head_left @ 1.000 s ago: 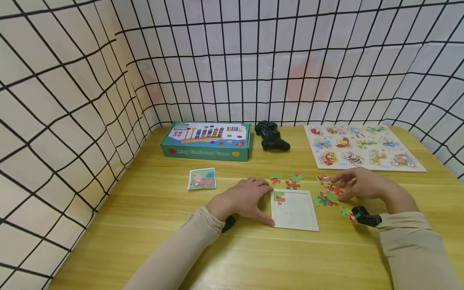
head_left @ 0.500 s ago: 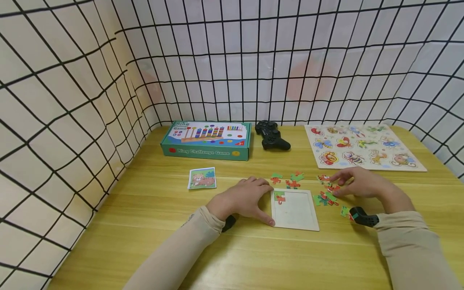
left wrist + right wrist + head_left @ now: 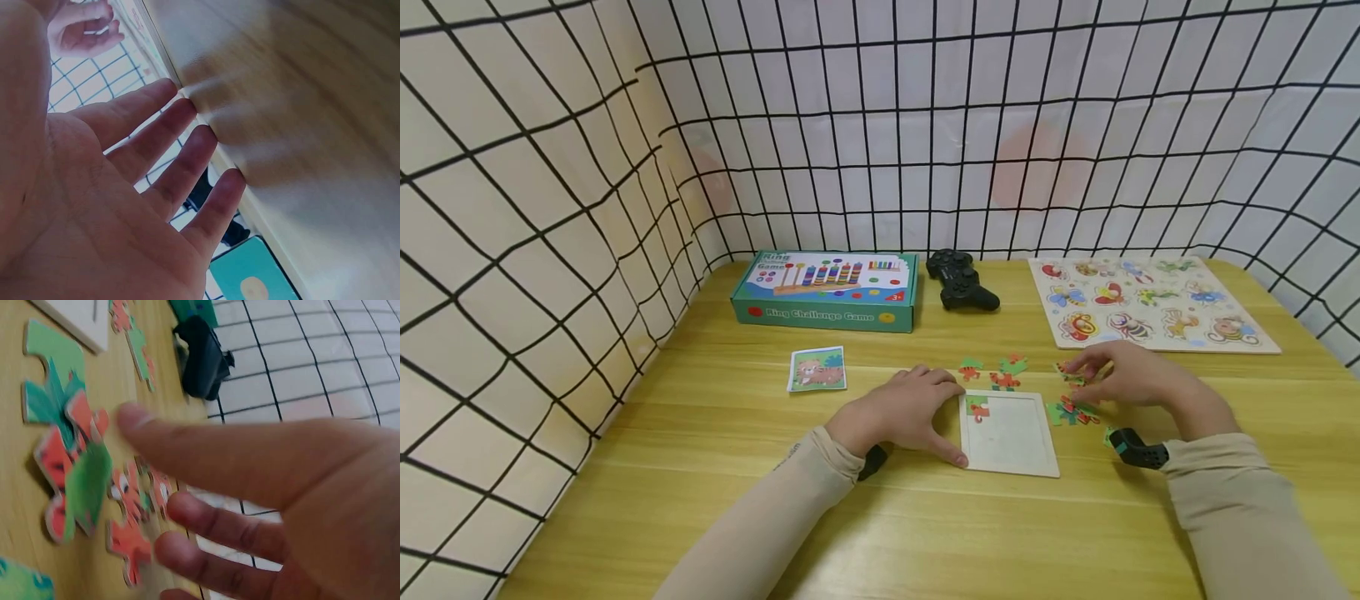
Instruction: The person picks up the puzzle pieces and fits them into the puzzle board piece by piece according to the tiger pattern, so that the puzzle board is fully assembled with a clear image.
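Observation:
My left hand (image 3: 913,412) rests by the left side of a shallow wooden puzzle tray (image 3: 1011,442), its thumb at the near left corner and fingertips at the far left corner. A green-and-red jigsaw piece (image 3: 977,407) lies in the tray's far left corner. Right of the tray, my right hand (image 3: 1123,377) hovers over loose jigsaw pieces (image 3: 1070,412), thumb and fingers apart. The right wrist view shows overlapping pieces (image 3: 53,462) beside the thumb and orange tiger pieces (image 3: 131,531) near the fingertips. No piece is visibly held; any contact is unclear.
More pieces (image 3: 1005,381) lie beyond the tray. A tiger picture card (image 3: 817,370) lies to the left. At the back are a ring game box (image 3: 827,292), a black game controller (image 3: 961,282) and an insect puzzle board (image 3: 1150,304). Black mesh (image 3: 932,125) surrounds the table.
My right hand has shifted left over the loose pieces, and its wrist device now covers more of the piece nearest it. The left hand and tray have stayed put.

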### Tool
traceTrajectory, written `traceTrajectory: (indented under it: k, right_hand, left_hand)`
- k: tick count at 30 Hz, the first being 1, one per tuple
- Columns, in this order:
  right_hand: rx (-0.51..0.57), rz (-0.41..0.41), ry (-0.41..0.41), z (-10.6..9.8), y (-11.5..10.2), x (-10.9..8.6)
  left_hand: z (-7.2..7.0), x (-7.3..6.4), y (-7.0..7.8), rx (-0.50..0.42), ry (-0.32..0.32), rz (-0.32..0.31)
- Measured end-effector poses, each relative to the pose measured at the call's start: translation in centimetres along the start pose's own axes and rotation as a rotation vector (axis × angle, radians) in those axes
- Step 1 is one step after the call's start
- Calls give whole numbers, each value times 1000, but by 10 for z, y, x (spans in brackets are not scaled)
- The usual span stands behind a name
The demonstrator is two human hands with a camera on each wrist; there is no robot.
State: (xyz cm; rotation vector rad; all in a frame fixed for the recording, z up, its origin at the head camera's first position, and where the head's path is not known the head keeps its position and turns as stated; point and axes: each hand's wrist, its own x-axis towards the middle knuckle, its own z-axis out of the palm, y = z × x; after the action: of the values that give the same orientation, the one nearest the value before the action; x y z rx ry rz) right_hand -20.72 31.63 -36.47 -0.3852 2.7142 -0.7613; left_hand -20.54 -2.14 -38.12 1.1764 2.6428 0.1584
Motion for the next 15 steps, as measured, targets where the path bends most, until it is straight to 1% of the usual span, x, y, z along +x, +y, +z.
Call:
traceTrajectory:
  k: [3, 6, 11, 15]
  right_hand:
    - [-3, -26, 38, 6, -9, 4]
    - [6, -61, 57, 13, -19, 11]
    - [-53, -103, 48, 19, -36, 27]
    - [-116, -97, 36, 21, -47, 39]
  left_hand:
    - [0, 0, 0, 0, -2, 0]
    - [0, 0, 1, 0, -2, -2]
    - [0, -1, 1, -6, 1, -6]
    - [-1, -1, 1, -9, 5, -5]
